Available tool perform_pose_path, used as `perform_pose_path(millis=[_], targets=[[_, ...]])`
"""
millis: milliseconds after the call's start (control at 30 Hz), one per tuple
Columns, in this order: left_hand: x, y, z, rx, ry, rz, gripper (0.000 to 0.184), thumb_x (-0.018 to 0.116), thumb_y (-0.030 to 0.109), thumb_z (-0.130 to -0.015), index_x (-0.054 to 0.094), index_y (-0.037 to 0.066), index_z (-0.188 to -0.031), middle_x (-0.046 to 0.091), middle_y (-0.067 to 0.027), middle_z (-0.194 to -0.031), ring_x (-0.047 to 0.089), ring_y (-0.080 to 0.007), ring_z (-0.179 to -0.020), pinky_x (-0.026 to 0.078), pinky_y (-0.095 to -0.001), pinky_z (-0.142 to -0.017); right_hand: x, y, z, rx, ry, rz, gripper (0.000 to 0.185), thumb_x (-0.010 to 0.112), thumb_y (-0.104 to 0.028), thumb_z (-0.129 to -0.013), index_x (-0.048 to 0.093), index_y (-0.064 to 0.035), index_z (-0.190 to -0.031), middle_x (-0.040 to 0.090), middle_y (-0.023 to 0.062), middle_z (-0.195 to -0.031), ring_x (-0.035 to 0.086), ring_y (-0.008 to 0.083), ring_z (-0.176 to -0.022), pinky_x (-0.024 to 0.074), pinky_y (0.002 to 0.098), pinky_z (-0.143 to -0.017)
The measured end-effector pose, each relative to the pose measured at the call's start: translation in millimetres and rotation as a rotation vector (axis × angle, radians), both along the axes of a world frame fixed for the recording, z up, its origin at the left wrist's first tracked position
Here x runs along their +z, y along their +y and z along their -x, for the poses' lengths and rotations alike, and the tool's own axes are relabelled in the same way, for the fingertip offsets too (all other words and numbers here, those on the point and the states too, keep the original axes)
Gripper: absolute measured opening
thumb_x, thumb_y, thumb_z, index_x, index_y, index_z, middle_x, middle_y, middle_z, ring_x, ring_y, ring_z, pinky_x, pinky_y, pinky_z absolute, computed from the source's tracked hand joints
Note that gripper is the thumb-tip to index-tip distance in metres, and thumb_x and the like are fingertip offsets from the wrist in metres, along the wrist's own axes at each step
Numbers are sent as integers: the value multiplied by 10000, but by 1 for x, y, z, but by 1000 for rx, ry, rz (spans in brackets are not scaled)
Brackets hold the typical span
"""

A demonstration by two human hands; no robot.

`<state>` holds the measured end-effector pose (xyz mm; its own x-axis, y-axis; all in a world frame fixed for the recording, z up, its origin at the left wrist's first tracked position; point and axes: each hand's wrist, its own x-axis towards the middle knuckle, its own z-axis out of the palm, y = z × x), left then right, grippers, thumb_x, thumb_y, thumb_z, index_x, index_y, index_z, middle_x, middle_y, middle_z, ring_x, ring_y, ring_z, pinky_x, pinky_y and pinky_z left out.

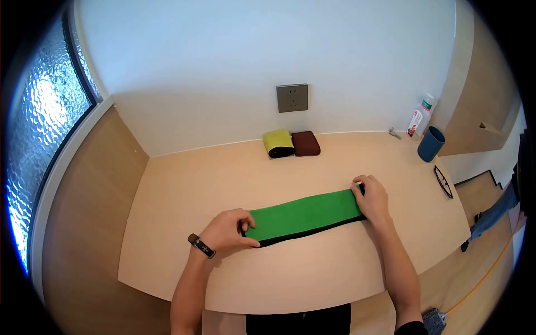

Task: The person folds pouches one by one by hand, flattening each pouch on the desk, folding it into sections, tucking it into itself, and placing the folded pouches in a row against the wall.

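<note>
A long green cloth strip (304, 215) with a black underside lies stretched out over the wooden table, slanting up to the right. Its left end is pinched between the thumb and fingers of my left hand (228, 230), which has a dark band on the wrist. At the other end, my right hand (371, 200) grips the cloth, with the fingers curled over its upper corner. Behind the strip, near the wall, a folded yellow-green cloth (278, 143) sits against a folded dark red one (306, 143).
On the table (184, 190), a blue cup (431, 144), a clear bottle (419, 118), a small metal object (395, 133) and glasses (443, 182) stand or lie at the right. A wall socket (292, 98) is behind. A person (491, 209) and a mop (434, 321) are beyond the right edge.
</note>
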<state>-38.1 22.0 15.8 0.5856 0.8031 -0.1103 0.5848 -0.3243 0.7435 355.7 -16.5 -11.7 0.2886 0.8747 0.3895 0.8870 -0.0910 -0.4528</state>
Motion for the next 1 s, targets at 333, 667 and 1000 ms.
perform_pose_path(millis=[333, 667, 1000], targets=[[3, -19, -20, -108, -100, -288, 192, 851, 145, -789, 734, 30, -888, 645, -86, -911, 650, -243, -825, 549, -324, -728, 4, -4, -6, -80, -62, -114, 145, 743, -189, -879, 743, -120, -1006, 688, 77, -1026, 663, 308, -963, 547, 428, -810], [7, -23, -24, -95, -82, -317, 121, 765, 93, -844, 722, -6, -898, 652, -110, -921, 644, -281, -851, 544, -393, -760, 12, -34, 113, 729, 34, -60, 222, 824, -171, -785, 768, -85, -981, 693, 75, -1060, 623, 286, -1024, 526, 404, -881], [8, -22, -24, -108, -90, -292, 61, 703, 53, -882, 714, -4, -902, 657, -131, -920, 640, -321, -864, 535, -414, -768, 4, -31, 112, 764, -22, -120, 107, 777, -159, -846, 772, -85, -924, 689, 32, -990, 614, 252, -947, 505, 388, -816]])
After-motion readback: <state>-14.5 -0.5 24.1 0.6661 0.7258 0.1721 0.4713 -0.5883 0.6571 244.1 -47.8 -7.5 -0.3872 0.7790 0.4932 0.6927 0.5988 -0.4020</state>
